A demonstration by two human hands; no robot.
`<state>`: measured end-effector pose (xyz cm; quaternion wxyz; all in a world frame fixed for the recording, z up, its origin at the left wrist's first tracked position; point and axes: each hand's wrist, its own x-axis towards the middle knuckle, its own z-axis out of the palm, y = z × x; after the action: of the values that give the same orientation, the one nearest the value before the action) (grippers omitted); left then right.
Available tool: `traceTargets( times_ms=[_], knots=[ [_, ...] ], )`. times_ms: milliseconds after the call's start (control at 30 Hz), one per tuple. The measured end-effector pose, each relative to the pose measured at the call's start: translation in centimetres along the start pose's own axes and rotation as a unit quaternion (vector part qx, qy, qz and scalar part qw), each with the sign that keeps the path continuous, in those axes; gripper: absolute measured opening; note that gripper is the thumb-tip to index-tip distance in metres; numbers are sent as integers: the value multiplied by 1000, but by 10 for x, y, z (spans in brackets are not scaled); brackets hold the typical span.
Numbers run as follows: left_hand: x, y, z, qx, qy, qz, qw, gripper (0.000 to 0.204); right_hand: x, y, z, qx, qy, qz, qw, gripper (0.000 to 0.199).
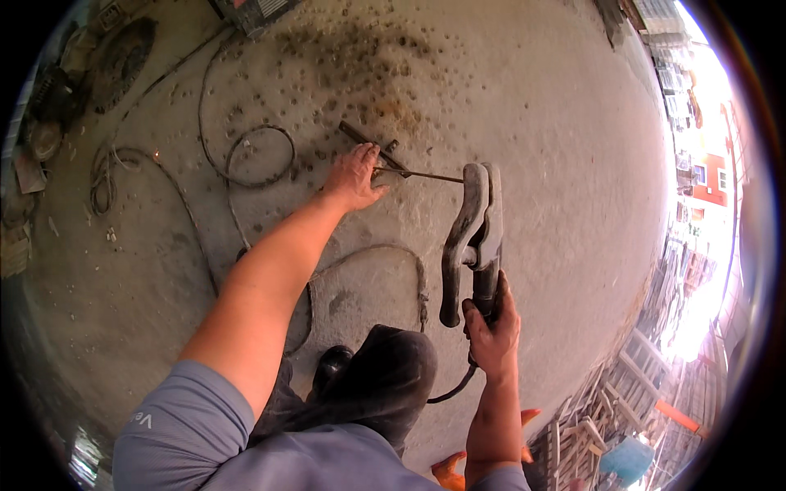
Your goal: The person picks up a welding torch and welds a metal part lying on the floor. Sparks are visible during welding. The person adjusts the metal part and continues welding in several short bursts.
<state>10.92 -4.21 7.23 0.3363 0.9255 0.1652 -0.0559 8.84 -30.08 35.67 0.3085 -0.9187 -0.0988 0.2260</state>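
A few small, pale characters mark the grey fabric short sleeve [184, 397] on a worker's left upper arm, on its outer side, in this workshop scene. The lettering [146, 421] runs at a slant across the cloth. From where I stand, it is the only print clear enough to make out.

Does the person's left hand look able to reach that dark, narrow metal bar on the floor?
Probably yes. The left hand partly overlaps the dark metal bar in this view, and nothing seems to block the way; whether they touch, I can't tell.
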Motion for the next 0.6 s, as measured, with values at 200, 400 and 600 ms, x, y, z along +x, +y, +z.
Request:
traceTargets(
  times_ms=[200, 400, 600],
  knots=[
    [5, -3, 18, -23, 54, 18, 998, 89, 5, -1, 1, 0, -6, 6, 1000, 66],
    [4, 13, 0, -75, -119, -44, 989, 94, 6, 3, -4, 2, -17, 15, 1000, 66],
    [-1, 17, -6, -17, -34, -3, 999, 92, 7, 9, -3, 7, -19, 19, 1000, 67]
  ],
)
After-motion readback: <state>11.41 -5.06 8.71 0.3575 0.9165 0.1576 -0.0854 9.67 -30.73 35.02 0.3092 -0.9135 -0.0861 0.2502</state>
